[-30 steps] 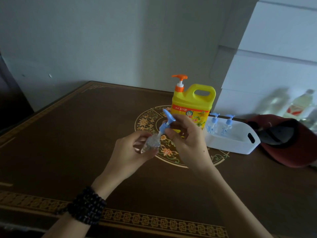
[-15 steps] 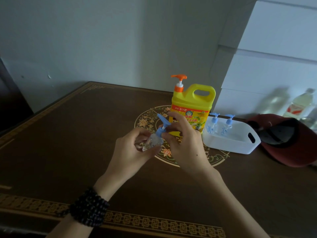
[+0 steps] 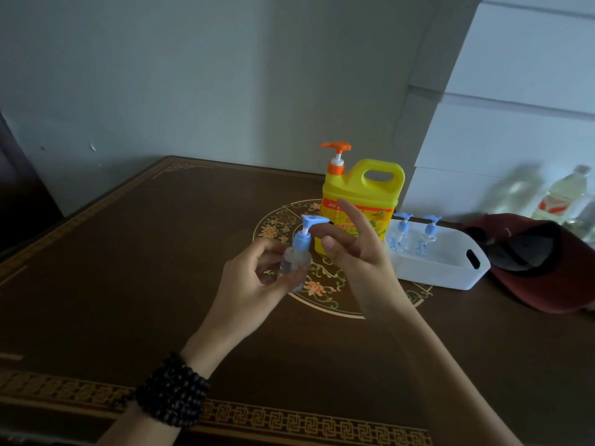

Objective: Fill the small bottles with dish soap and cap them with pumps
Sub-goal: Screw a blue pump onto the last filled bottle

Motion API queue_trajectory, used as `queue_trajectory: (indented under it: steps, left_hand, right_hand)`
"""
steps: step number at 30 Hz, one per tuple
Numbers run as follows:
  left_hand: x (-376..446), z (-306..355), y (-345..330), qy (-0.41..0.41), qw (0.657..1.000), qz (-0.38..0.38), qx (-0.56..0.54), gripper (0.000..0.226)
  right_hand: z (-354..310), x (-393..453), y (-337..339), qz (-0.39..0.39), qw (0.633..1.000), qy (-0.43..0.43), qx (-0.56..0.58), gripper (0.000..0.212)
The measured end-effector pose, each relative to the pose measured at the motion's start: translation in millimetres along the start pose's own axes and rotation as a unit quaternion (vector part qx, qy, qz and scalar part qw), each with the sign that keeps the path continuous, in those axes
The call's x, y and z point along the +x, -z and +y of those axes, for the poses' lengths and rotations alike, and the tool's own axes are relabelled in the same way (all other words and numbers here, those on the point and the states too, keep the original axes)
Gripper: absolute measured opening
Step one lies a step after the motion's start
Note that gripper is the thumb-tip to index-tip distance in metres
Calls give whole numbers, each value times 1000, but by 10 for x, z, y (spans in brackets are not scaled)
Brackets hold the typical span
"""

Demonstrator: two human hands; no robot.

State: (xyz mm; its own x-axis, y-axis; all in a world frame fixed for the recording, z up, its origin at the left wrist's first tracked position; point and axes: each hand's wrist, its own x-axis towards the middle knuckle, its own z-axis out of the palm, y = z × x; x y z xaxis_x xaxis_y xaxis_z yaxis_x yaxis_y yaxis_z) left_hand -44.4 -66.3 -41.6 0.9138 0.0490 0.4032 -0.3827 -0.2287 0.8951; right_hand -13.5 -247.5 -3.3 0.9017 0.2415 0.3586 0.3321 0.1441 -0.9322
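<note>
My left hand (image 3: 249, 281) grips a small clear bottle (image 3: 292, 265) and holds it nearly upright above the table. A blue pump (image 3: 306, 233) sits on the bottle's neck. My right hand (image 3: 354, 249) is beside the pump with its fingers spread, fingertips close to the pump head, gripping nothing. Behind them stands the yellow dish soap jug (image 3: 363, 201) with an orange pump. Two more small bottles with blue pumps (image 3: 401, 233) (image 3: 426, 236) stand in a white tray (image 3: 450, 275) to the right.
A dark red cap (image 3: 541, 262) lies to the right of the tray. Plastic bottles (image 3: 566, 194) stand at the far right by the white wall. The dark wooden table (image 3: 128, 268) has a floral medallion in the middle and a patterned front border.
The bottle has swung from tilted to nearly upright. My right hand, which was pinching the pump collar, has let go and spread its fingers.
</note>
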Motion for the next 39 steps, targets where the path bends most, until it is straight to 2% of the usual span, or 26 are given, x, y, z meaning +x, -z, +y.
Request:
queue_trajectory:
  steps: [4,9,14,18,21,24,25,30,34,39]
  left_hand:
    - [-10,13,4,-7,1000,-16,-1,38]
    - [-21,42,-7,-11,1000,-24,7,44]
    - [27,73,-10,-13,1000,-21,3,43]
    - [27,81,6,-20,999,-28,-1,43]
    - [30,85,-17,-33,999,-27,11,39]
    - [38,97,-37,-32,999,-18,7,37]
    - [41,108,-36,-32,999,-20,8,37]
    - [26,128,-34,-24,999,-31,10,40]
    - [25,115,-61,-35,997,8,75,38]
    - [47,77,-24,-19,996,-1,89,44]
  right_hand:
    - [-27,52,-17,-21,1000,-1,4,55]
    - [15,38,-89,-7,998,18,-58,47]
    - [11,21,57,-50,996,28,-69,19]
    - [-15,32,105,-50,995,29,-77,24]
    - [27,58,60,-32,998,27,-56,13]
    - [74,58,22,-3,999,29,-39,31]
    - [82,51,19,-5,999,29,-39,32]
    - [80,51,55,-30,998,15,-50,25]
    - [86,45,16,-7,996,26,-85,15]
    - [70,30,31,-19,992,42,-120,16]
